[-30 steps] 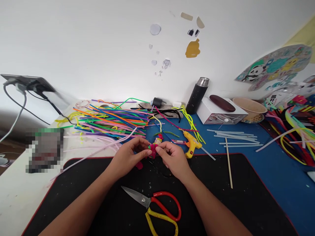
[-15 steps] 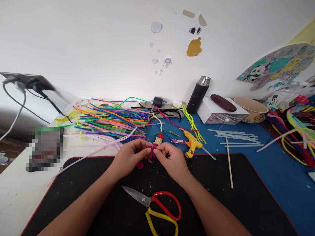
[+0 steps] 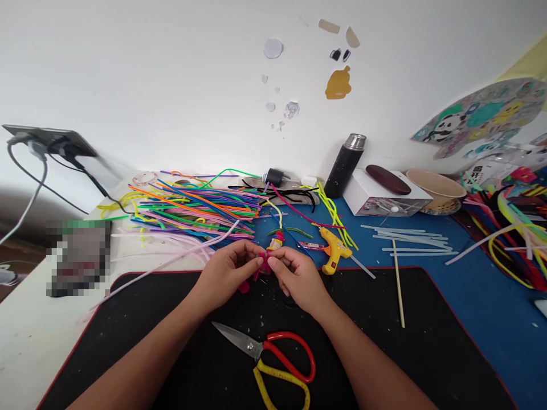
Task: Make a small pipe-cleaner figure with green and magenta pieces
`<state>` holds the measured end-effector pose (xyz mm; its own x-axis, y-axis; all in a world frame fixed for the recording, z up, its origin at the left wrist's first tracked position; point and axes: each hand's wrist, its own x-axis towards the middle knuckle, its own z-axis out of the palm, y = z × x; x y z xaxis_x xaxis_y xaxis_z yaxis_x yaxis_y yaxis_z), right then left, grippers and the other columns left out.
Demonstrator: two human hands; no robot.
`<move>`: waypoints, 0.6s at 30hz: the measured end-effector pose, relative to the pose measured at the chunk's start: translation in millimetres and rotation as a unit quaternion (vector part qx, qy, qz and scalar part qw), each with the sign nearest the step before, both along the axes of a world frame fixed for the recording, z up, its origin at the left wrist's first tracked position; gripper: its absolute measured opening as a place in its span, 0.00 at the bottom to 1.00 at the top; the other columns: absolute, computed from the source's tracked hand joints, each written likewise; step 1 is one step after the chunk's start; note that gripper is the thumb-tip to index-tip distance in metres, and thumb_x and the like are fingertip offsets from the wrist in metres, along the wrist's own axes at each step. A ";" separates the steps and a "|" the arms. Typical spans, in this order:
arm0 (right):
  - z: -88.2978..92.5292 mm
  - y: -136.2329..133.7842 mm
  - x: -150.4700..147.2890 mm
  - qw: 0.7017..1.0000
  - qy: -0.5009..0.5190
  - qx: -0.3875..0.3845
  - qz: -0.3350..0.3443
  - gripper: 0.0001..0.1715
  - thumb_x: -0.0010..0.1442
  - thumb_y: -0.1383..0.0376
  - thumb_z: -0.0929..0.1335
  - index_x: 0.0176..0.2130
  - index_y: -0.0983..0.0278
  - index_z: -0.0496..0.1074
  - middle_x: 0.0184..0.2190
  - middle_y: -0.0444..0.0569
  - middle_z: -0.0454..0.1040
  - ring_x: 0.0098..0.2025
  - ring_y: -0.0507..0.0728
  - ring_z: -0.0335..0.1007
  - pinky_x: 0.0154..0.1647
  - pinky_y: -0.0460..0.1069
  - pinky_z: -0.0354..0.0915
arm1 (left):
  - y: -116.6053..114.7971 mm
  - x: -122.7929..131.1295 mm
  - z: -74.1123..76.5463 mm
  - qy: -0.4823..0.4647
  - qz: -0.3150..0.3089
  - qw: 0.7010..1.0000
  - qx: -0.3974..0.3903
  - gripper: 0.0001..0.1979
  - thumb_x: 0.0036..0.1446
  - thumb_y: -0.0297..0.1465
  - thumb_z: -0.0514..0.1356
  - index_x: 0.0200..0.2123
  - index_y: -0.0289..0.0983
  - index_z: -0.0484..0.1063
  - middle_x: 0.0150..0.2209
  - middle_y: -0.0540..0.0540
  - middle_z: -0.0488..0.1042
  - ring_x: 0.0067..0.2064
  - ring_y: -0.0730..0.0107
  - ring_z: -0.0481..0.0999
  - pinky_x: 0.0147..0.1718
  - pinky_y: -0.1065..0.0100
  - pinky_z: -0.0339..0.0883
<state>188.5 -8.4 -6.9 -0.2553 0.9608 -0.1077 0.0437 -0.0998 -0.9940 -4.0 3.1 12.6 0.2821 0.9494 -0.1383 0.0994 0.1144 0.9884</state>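
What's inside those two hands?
A small pink pipe-cleaner piece, pinched between the fingers of the left hand and right hand above the black mat. Only its middle shows. The fingers cover the rest, so its full shape can't be seen.

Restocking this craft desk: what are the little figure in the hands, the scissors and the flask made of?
Figure, pinched by left hand and right hand: fuzzy matte pink and yellow, apparently twisted chenille stems. Scissors: shiny metal blades; glossy red and yellow handles, probably plastic-coated. Flask: speckled black body, silvery cap, likely steel.
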 end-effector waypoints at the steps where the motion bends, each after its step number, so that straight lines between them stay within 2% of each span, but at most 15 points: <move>1: 0.1 -0.1 0.0 1.000 -0.003 -0.003 0.000 0.19 0.67 0.49 0.70 0.40 0.62 0.74 0.19 0.35 0.61 0.16 0.49 0.54 0.17 0.46 0.50 | -0.6 0.1 -0.1 0.000 -0.008 1.000 -0.008 0.16 0.59 0.43 0.68 0.41 0.37 0.77 0.31 0.50 0.76 0.30 0.71 0.72 0.24 0.71 0.68; 4: 0.2 -0.7 0.1 0.999 -0.037 0.014 -0.013 0.18 0.67 0.50 0.70 0.38 0.62 0.75 0.19 0.36 0.61 0.16 0.49 0.54 0.17 0.46 0.50 | -1.5 0.4 -0.6 -0.009 -0.028 0.999 -0.028 0.17 0.59 0.44 0.69 0.42 0.37 0.77 0.31 0.51 0.75 0.27 0.72 0.71 0.22 0.72 0.67; 9: 1.2 -1.4 0.5 0.993 -0.087 0.067 -0.047 0.17 0.67 0.53 0.69 0.34 0.62 0.76 0.20 0.38 0.61 0.20 0.50 0.54 0.21 0.47 0.51 | 0.8 -0.9 -1.8 -0.037 -0.036 0.998 -0.031 0.15 0.59 0.42 0.70 0.43 0.38 0.77 0.32 0.51 0.77 0.31 0.71 0.75 0.27 0.71 0.70; 14: 1.6 -0.6 1.5 0.988 -0.112 0.093 -0.050 0.17 0.68 0.54 0.69 0.33 0.63 0.76 0.21 0.39 0.63 0.24 0.51 0.56 0.25 0.47 0.52 | 2.2 -3.6 -0.5 0.004 0.005 0.999 0.038 0.12 0.61 0.41 0.69 0.41 0.39 0.79 0.37 0.48 0.80 0.39 0.66 0.79 0.37 0.67 0.75; 18: -0.5 -1.1 1.5 0.987 -0.124 0.096 -0.035 0.15 0.67 0.55 0.69 0.35 0.63 0.78 0.22 0.40 0.66 0.25 0.52 0.59 0.26 0.47 0.54 | 0.6 -4.0 1.6 0.066 -0.014 0.997 0.039 0.13 0.61 0.43 0.67 0.40 0.39 0.79 0.37 0.47 0.80 0.35 0.64 0.78 0.26 0.69 0.74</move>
<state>190.0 -9.6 -7.4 -0.1757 0.9840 0.0283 0.2878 0.0789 -0.9544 -8.0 3.7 14.2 0.2924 0.9509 -0.1015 0.2307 0.0328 0.9725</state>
